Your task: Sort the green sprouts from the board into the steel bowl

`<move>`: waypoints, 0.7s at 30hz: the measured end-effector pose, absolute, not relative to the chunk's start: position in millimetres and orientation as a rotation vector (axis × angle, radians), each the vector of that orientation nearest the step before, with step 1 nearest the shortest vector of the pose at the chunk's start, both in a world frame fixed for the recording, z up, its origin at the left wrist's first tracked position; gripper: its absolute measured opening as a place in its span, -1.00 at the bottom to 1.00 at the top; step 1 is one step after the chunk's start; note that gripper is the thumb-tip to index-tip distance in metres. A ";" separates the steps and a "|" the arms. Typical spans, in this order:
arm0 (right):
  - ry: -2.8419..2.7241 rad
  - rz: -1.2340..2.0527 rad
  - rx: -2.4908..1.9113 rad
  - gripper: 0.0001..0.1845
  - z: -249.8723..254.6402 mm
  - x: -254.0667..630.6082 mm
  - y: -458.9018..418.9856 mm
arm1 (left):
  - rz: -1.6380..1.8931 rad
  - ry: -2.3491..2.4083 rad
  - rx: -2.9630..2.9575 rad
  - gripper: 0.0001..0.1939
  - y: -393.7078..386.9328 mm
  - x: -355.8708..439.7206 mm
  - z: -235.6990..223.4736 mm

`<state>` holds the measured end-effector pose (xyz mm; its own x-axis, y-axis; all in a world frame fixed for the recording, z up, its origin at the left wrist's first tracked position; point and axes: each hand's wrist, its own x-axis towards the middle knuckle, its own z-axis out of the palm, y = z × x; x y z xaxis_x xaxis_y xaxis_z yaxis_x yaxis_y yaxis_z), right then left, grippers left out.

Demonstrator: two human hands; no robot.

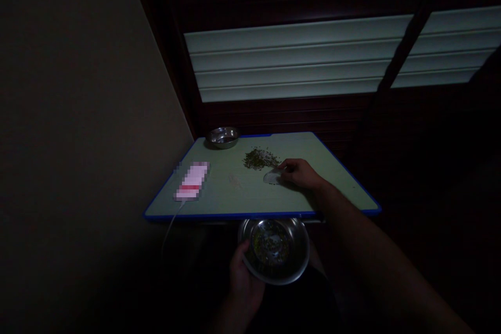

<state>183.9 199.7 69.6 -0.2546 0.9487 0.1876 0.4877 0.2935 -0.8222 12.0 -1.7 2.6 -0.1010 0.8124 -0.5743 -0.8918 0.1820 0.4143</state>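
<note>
My left hand [246, 276] grips the near left rim of a steel bowl [299, 255] just below the table's front edge, thumb over the rim. Small green grains and some pale bits lie in the bottom of that bowl. Over the table, my right hand [297, 172] is closed, its fingers pinching a pale, see-through flat piece [271, 177] that rests low over the tabletop. Its exact kind is hard to make out in the dim light. Just beyond those fingertips spreads a loose pile of small greenish-brown grains [258, 158], with whitish ones among them.
The light green table [219, 203] has a blue rim. A second steel bowl [223, 138] stands at its back left corner. On the left lies a blurred phone [191, 181] with a white cable [170, 227] hanging off the edge. A faint pale scatter [235, 181] lies mid-table.
</note>
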 end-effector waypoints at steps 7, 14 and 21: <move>-1.904 0.925 -1.278 -0.70 70.1 183.2 197.8 | 1.445 0.822 -0.114 -0.79 0.2 12.2 -4.0; -1.877 1.160 -1.201 -0.70 70.2 179.8 193.6 | 1.452 0.823 -0.103 -0.78 -0.4 12.5 -2.9; -1.958 1.228 -1.194 -0.73 82.0 174.0 181.0 | 1.446 0.836 -0.119 -0.78 0.0 13.8 0.7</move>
